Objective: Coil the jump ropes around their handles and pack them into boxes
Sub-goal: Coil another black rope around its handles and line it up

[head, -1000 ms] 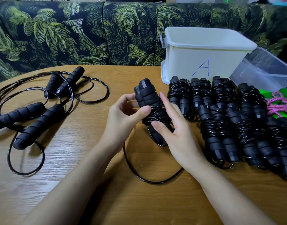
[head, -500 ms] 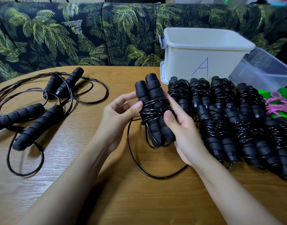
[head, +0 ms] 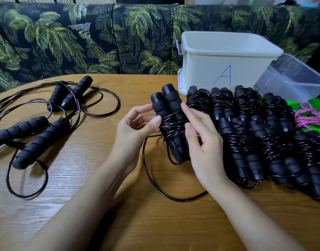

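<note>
Handle pair (head: 166, 104) upright over table (head: 74, 178), between hands. Left hand (head: 137, 129) pinches pair, steadying for winding. Right hand (head: 202, 142) grips wraps (head: 172, 124), likely pinning cord against slip. Loose cord (head: 181, 199) loops on table. Wound bundles (head: 246, 124) staged beside white box (head: 228, 57).
</note>
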Available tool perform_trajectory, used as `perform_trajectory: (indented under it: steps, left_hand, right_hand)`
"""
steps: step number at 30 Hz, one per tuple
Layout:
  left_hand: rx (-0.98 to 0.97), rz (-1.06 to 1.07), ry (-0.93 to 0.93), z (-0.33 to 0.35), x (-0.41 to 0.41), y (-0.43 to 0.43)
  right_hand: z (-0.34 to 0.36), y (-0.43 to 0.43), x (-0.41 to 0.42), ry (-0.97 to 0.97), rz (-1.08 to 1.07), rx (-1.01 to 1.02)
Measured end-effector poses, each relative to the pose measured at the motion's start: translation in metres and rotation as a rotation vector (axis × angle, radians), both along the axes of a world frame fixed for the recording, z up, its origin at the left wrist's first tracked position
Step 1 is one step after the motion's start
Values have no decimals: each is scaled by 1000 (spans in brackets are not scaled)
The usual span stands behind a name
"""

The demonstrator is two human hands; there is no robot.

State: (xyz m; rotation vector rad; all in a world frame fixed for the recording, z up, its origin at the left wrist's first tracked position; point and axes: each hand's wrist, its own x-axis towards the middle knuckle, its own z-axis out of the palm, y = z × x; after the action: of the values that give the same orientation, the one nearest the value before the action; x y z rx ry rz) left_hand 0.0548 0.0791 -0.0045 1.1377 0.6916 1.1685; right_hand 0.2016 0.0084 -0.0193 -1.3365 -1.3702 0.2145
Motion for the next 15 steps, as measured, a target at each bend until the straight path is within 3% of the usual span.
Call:
perform_trajectory:
  steps: [8,15]
  left_hand:
    - [4,76,-10,0,5,-6]
    - [7,25,5,-7,9,-9]
  right_hand:
    - [2,-2,-9,-559,-245,-143]
    - [2,-1,-11,-701,-343,-185]
